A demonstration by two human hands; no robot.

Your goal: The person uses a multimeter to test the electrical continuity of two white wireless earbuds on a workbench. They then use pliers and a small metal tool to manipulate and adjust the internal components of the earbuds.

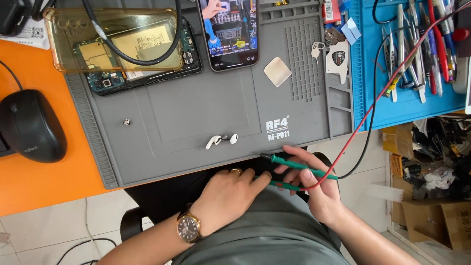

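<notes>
My right hand (314, 184) grips a green test probe (299, 166) whose dark tip points left at the front edge of the grey work mat (196, 113). A red lead (382, 88) and a black lead (375, 93) run from it up to the right. My left hand (230, 194), with a ring and a brown wristwatch (189, 227), rests over my lap and touches a second green probe (282, 184); its fingers curl closed around that probe's end. A white earbud taken apart in two pieces (222, 140) lies on the mat just above my hands.
An opened phone (142, 54) under a yellow clear case (113, 39) lies at the mat's back left, a lit phone (230, 32) beside it. A black mouse (29, 125) sits on the orange desk. A blue mat (407, 54) with tools is at the right; boxes of clutter lie below.
</notes>
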